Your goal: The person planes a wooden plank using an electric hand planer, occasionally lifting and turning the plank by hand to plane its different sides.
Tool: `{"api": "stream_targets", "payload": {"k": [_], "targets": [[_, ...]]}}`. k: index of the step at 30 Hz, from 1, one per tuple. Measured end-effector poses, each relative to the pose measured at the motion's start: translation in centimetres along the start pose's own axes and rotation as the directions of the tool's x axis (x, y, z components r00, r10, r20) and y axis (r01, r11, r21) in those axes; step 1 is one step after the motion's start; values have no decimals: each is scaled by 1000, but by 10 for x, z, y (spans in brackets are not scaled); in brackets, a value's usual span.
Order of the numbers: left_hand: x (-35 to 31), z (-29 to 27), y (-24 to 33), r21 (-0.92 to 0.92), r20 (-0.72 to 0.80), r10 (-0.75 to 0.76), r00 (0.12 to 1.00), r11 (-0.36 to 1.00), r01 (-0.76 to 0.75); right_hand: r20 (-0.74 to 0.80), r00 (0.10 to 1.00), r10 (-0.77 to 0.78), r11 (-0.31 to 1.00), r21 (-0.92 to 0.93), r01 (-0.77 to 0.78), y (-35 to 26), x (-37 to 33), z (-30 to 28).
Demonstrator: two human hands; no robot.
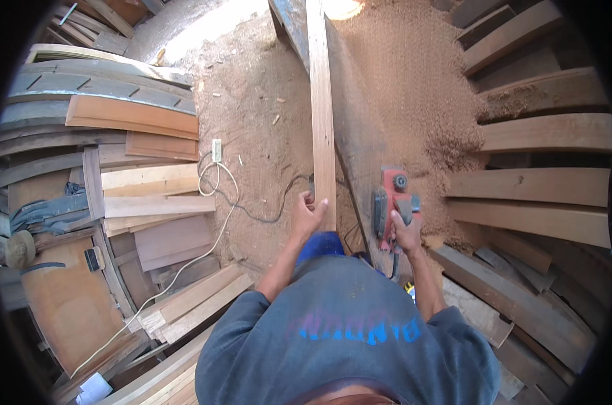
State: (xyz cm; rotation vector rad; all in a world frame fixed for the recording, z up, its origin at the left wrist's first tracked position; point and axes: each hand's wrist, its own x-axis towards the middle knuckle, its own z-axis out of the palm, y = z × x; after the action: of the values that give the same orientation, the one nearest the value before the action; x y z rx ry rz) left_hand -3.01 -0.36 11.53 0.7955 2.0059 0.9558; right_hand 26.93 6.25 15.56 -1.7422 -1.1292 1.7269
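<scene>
At far left, boards (144, 121) lie stacked, with a socket strip (217, 150) on the floor beside them; the left hand (307, 216) is partly closed at the near end of the plank (323, 115), its thumb along the top and its fingers at the left edge; the plank runs lengthwise away from the person, in the middle of the view; to its right, the right hand (406, 233) grips the handle of the red planer (389, 183), which is apart from the plank, so no cut seems under way; sawdust (400, 88) spreads beyond, suggesting much planing done here, though how much came off this plank cannot be told; its upper face looks fairly even, but whether any passes are left is unclear; beams (535, 183) line the far right.
</scene>
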Motion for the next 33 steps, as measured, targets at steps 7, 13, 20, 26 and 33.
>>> {"api": "stream_targets", "payload": {"k": [7,13,20,26,33], "targets": [[-22,26,27,264,17,145,989,954,-144,26,999,39,999,17,-40,18,5,-4],[-20,36,27,180,29,93,995,979,-96,1,1000,22,999,39,-22,9,4,-1],[-3,2,1,-495,317,77,945,864,96,35,999,6,999,35,-7,14,9,-7],[-47,-34,129,-811,518,299,801,469,350,19,1000,-17,999,-28,18,14,9,-7],[-23,-96,232,-986,24,769,639,122,-110,-45,999,-7,969,-247,-4,-3,0,-7]]}}
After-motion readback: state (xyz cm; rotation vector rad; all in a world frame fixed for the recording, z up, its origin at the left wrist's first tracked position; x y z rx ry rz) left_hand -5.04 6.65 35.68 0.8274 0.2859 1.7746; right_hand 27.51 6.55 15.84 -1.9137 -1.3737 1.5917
